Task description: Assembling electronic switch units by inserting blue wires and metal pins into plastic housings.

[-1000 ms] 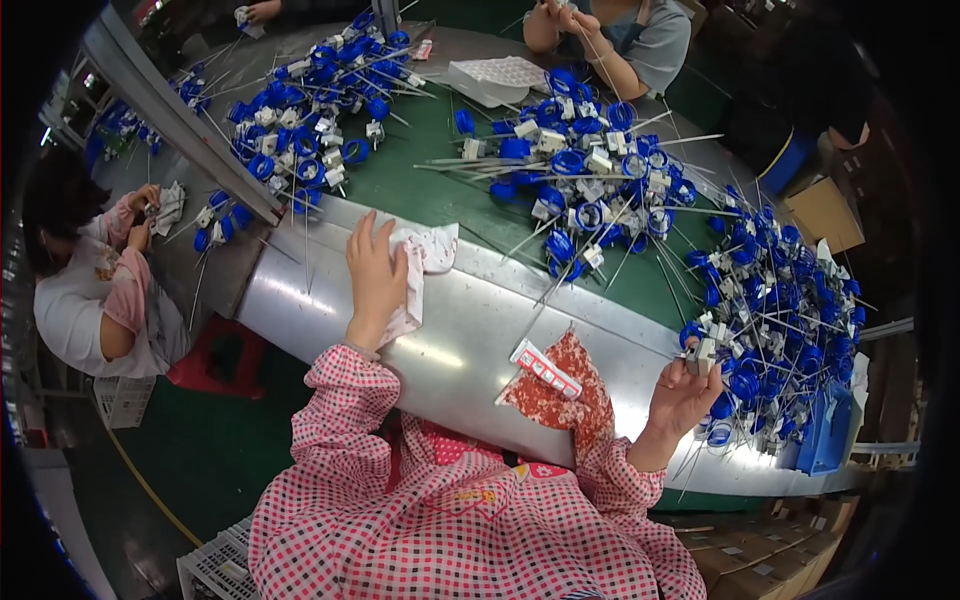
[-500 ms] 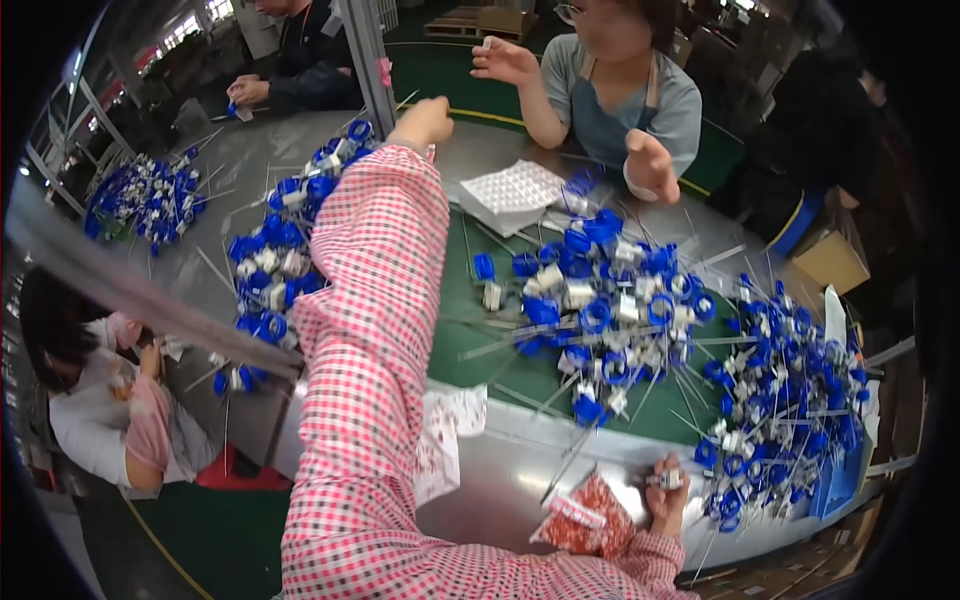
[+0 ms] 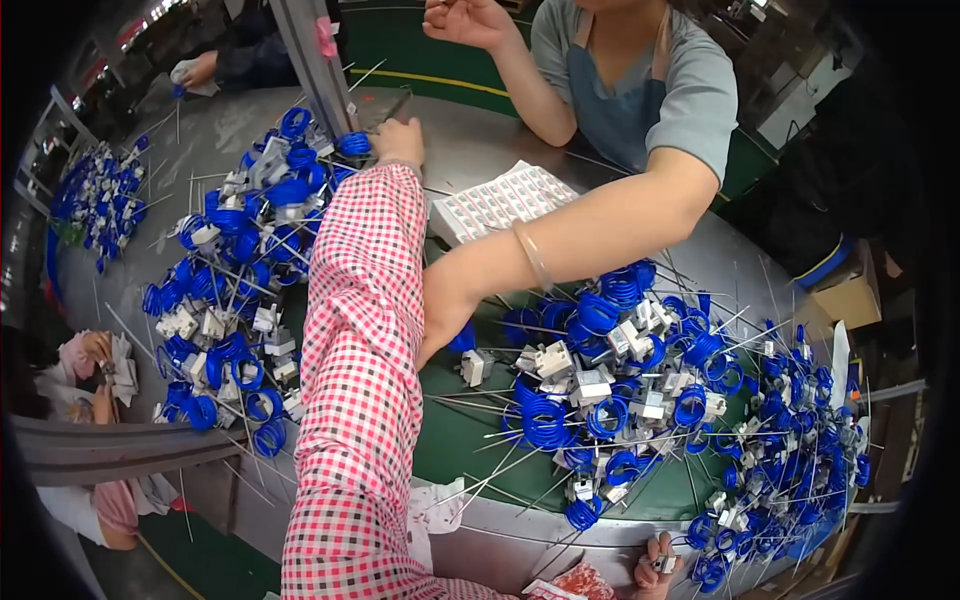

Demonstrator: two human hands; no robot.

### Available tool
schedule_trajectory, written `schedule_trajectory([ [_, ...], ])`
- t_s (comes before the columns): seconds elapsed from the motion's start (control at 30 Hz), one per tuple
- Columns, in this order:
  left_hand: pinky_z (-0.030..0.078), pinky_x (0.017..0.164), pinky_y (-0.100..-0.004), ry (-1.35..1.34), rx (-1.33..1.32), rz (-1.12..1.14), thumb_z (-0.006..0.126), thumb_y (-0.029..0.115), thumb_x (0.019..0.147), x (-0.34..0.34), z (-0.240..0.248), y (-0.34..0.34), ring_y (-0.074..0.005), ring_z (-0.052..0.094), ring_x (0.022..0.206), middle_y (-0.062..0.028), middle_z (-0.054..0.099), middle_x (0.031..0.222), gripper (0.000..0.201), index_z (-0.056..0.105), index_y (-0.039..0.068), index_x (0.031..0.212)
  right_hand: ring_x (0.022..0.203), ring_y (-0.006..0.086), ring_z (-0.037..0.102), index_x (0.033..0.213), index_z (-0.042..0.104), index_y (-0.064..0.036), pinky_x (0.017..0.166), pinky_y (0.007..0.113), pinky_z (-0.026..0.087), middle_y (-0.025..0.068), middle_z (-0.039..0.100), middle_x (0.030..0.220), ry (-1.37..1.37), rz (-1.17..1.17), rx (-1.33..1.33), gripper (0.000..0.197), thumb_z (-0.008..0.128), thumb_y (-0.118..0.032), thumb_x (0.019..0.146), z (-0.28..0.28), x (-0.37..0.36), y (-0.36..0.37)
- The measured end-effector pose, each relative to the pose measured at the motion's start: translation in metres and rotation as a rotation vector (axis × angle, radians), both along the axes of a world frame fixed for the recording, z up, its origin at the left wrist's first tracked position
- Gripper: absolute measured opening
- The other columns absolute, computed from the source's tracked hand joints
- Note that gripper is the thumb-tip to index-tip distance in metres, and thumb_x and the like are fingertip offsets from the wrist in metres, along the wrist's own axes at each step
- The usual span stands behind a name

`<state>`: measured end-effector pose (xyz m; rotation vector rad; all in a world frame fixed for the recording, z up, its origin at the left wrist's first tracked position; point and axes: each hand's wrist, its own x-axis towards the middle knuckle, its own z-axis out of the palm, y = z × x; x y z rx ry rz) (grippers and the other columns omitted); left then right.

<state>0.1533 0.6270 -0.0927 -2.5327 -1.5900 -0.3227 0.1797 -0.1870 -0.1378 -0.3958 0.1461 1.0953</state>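
Now a co-worker's arm (image 3: pixel 610 230) swings across to our sleeve (image 3: pixel 365 290). We reach our left hand (image 3: pixel 398 142) beside the post (image 3: pixel 312 60) (its grip, we cannot tell); our right hand (image 3: pixel 647 574) grips a block (image 3: pixel 665 564), best held steady, near the table's (image 3: pixel 510 548) edge.

The left hand (image 3: pixel 399 142) stretches across the desk (image 3: pixel 485 128) near a metal post (image 3: pixel 316 65); the right hand (image 3: pixel 652 572) holds a small pale block (image 3: pixel 664 565) beside piled blue coils (image 3: pixel 712 573).

The person's sleeve (image 3: pixel 350 430) was checked in pink, white and black; the wire coils (image 3: pixel 543 422) were vivid blue, the boxy housings (image 3: pixel 593 385) off-white, the work surface (image 3: pixel 445 452) green, the co-worker's apron (image 3: pixel 622 115) slate blue.
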Motion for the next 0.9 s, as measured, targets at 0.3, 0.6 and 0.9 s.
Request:
schedule_trajectory([
  [0.3, 0.029, 0.086, -0.0518, -0.509, -0.147, 0.054, 0.055, 0.014, 0.071, -0.021, 0.094, -0.033, -0.0339, 0.052, 0.096, -0.0196, 0.049, 0.108, 0.042, 0.042, 0.013, 0.110, 0.051, 0.0150, 0.042, 0.087, 0.033, -0.0093, 0.033, 0.021, 0.032, 0.0114, 0.043, 0.090, -0.099, 0.074, 0.055, 0.031, 0.059, -0.024, 0.079, 0.024, -0.006, 0.034],
  [0.6, 0.036, 0.080, -0.0454, -0.935, 0.168, -0.176, 0.051, 0.007, 0.072, -0.058, 0.172, -0.140, -0.0326, 0.049, 0.097, -0.0142, 0.050, 0.102, 0.033, 0.043, 0.011, 0.103, 0.054, 0.0157, 0.044, 0.101, 0.041, -0.0064, 0.041, 0.020, 0.039, 0.0125, 0.046, 0.094, -0.134, 0.088, 0.092, 0.030, 0.056, -0.023, 0.081, 0.024, -0.004, 0.031],
  [0.9, 0.043, 0.065, -0.0298, -1.365, -0.076, -0.704, 0.051, 0.001, 0.078, -0.169, 0.223, -0.320, -0.0224, 0.056, 0.081, -0.0120, 0.051, 0.090, 0.022, 0.045, 0.003, 0.100, 0.059, 0.0195, 0.047, 0.100, 0.044, -0.0046, 0.048, 0.023, 0.044, 0.0141, 0.048, 0.095, -0.141, -0.030, -0.018, 0.028, 0.056, -0.018, 0.078, 0.028, -0.012, 0.038],
])
